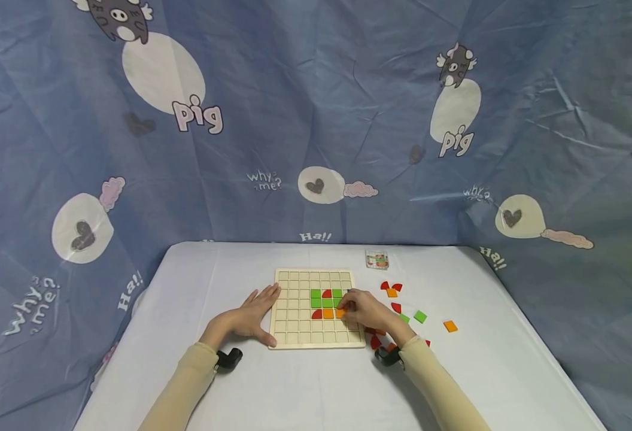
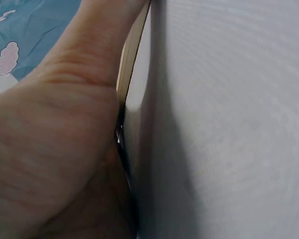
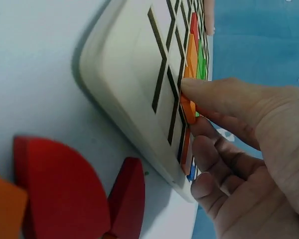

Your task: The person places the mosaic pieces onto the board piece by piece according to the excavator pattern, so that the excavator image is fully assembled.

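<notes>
A pale wooden grid board [image 1: 294, 293] lies on the white table. My left hand [image 1: 251, 315] rests at its left edge with fingers and thumb spread, touching the rim. Over the board's right part, my right hand [image 1: 367, 308] pinches an orange square tile [image 3: 188, 107] between thumb and fingers, down at the grid. To its left sit an orange square [image 1: 328, 313] and a red quarter-circle tile [image 1: 317, 315] in one row. Green tiles [image 1: 316, 303] and another red quarter-circle [image 1: 327, 294] fill cells above. A blue piece [image 3: 191, 173] peeks out behind the right fingers.
Loose tiles are scattered right of the board: red quarter-circles [image 3: 65, 186], a green square [image 1: 421, 316] and an orange square [image 1: 450, 325] among them. Some lie partly under the right wrist. A patterned card in clear wrapping [image 1: 377, 260] lies behind them. A printed blue cloth [image 1: 316, 120] hangs behind the table.
</notes>
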